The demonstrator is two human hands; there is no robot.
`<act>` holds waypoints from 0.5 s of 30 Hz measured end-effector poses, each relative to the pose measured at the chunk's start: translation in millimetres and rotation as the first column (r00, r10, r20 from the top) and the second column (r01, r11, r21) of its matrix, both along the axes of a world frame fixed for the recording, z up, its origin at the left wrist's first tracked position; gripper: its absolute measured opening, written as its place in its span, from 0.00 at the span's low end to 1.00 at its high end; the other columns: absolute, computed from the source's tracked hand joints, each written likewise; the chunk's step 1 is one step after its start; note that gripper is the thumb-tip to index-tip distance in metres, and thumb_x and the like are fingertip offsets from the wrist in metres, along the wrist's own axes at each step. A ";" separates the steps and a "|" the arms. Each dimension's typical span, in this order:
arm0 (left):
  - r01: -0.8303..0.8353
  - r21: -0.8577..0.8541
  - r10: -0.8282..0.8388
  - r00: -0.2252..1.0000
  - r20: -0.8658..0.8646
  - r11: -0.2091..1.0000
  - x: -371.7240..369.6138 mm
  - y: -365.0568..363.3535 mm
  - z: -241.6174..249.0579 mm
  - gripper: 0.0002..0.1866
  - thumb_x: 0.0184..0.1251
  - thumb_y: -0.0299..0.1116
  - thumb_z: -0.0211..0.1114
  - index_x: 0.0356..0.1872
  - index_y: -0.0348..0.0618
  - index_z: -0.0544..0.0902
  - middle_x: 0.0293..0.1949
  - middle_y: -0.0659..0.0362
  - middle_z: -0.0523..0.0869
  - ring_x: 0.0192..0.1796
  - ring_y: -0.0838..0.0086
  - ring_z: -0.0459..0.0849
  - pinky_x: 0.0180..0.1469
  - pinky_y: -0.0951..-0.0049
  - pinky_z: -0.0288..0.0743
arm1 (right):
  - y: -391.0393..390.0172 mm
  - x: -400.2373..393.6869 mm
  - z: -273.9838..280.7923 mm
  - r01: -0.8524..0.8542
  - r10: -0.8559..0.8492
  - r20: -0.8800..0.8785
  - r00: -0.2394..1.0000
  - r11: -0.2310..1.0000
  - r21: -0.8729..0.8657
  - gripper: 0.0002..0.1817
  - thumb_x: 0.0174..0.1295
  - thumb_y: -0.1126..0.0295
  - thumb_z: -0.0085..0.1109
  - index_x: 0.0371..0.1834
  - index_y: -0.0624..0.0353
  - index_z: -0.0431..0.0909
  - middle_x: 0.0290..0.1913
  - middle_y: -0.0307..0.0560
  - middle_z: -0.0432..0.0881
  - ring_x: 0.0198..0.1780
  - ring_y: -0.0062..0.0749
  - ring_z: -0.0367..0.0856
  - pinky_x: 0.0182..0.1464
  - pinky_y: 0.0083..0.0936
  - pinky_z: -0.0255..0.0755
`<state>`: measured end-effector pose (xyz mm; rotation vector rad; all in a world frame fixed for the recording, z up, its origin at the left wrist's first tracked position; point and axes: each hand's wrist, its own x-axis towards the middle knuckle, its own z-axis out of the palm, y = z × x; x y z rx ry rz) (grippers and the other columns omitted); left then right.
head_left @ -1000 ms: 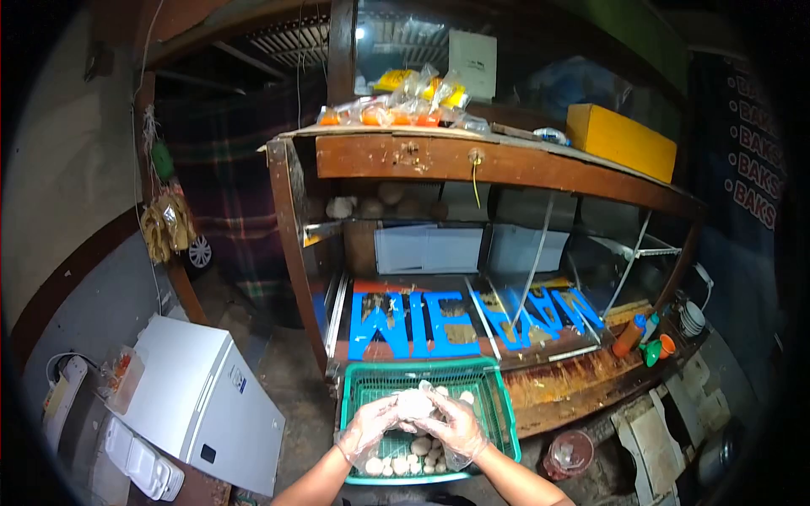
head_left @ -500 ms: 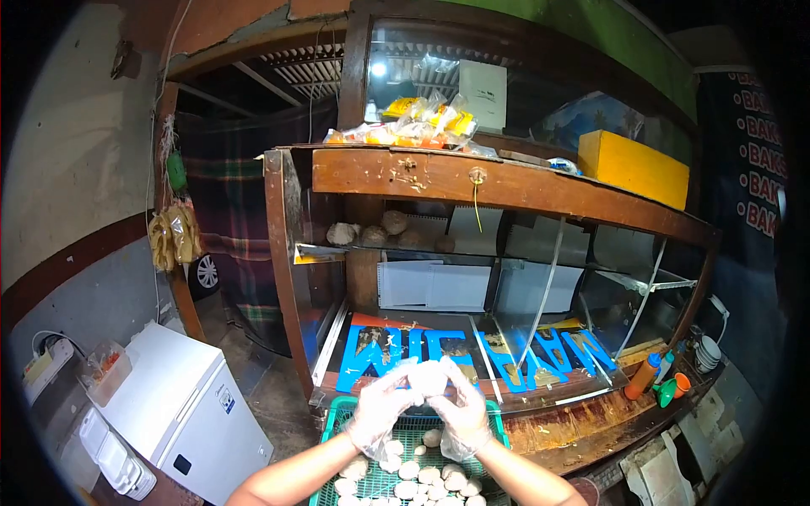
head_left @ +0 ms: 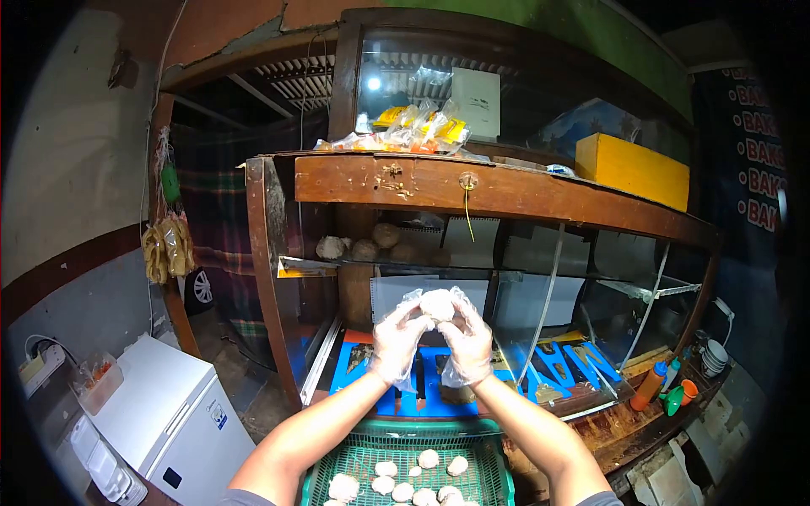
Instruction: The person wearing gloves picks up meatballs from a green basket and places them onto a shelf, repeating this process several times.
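A pale, roundish meatball (head_left: pixel 437 305) is held up between both hands, above and beyond the basket. My left hand (head_left: pixel 396 337), in a clear plastic glove, presses its fingers against the ball's left side. On the other side my right hand (head_left: pixel 466 337), gloved the same way, grips it with thumb and fingers. Below my forearms stands a green plastic basket (head_left: pixel 314 472) with a mesh bottom. Several similar meatballs (head_left: pixel 428 459) of different sizes lie loose in it, and the frame's lower edge cuts some off.
Behind the hands rises a wooden display case (head_left: pixel 380 176) with glass panes and blue lettering. Large round balls (head_left: pixel 365 250) sit on its upper shelf. A white freezer (head_left: pixel 173 405) stands left. Bottles (head_left: pixel 648 388) are at right, and a yellow box (head_left: pixel 631 171) rests on top.
Both hands have risen and reached farther forward with the meatball, away from the basket. The view has shifted slightly, so the basket appears lower in the picture.
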<state>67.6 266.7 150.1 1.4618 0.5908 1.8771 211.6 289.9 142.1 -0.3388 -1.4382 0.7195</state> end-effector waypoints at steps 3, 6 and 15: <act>-0.065 0.048 0.066 0.997 -0.027 0.997 -0.1 38.8 3.6 0.21 0.62 0.21 0.69 0.58 0.30 0.80 0.54 0.52 0.85 0.54 0.72 0.83 0.59 0.73 0.78 | 28.7 -3.5 12.4 0.053 -0.053 -0.001 0.999 0.997 0.054 0.28 0.60 0.80 0.66 0.65 0.70 0.72 0.59 0.50 0.81 0.57 0.33 0.82 0.62 0.28 0.75; -0.050 0.042 0.050 0.999 -0.009 0.998 1.1 81.4 11.1 0.22 0.63 0.27 0.70 0.58 0.31 0.80 0.56 0.49 0.85 0.58 0.70 0.83 0.61 0.72 0.75 | 69.3 -7.2 19.4 0.147 -0.146 -0.006 0.989 0.988 0.054 0.29 0.59 0.80 0.66 0.66 0.69 0.72 0.59 0.51 0.81 0.57 0.31 0.82 0.60 0.27 0.76; -0.289 0.087 0.296 0.952 -0.080 0.953 6.3 172.4 22.3 0.21 0.62 0.33 0.66 0.55 0.33 0.82 0.50 0.43 0.87 0.52 0.60 0.87 0.54 0.67 0.77 | 140.8 -9.8 50.7 0.454 -0.472 0.066 0.879 0.871 0.187 0.24 0.55 0.73 0.67 0.58 0.57 0.82 0.53 0.56 0.86 0.55 0.42 0.85 0.57 0.29 0.77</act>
